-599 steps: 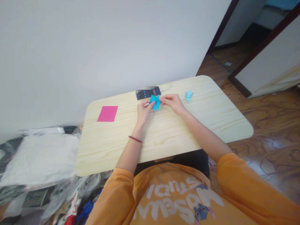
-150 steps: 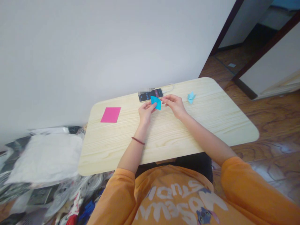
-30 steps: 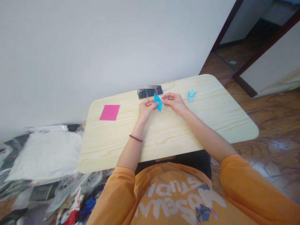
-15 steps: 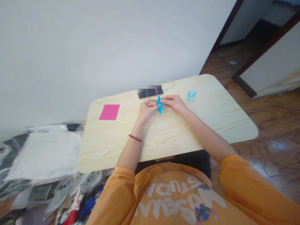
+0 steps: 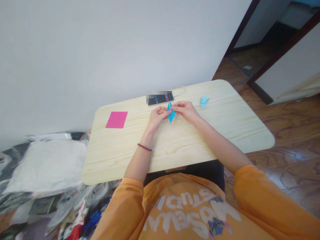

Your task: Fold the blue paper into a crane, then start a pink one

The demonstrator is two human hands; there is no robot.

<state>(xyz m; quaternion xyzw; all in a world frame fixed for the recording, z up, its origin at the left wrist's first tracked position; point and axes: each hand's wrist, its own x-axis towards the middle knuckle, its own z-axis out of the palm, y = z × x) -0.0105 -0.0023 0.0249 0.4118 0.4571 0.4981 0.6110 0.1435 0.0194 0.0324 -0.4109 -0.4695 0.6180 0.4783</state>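
A blue folded paper (image 5: 171, 116), shaped like a narrow diamond with a slit at its top, is held between my two hands above the middle of the table. My left hand (image 5: 158, 116) pinches its left edge, thumb in front. On the opposite edge, the thumb and index finger of my right hand (image 5: 186, 110) close on the paper near its upper half. The fingers behind the paper are partly hidden. A light blue folded paper figure (image 5: 204, 101) lies to the right of my right hand.
The pale wooden table (image 5: 120, 153) stands against a white wall. A pink paper square (image 5: 116, 120) lies at the left. Behind my hands is a phone (image 5: 160, 99) with a white cable (image 5: 180, 91). Bags and clutter (image 5: 47, 166) fill the floor at the left.
Both hands keep their hold on the blue paper. The paper has shifted very slightly, and the slit at its top looks a little more open.
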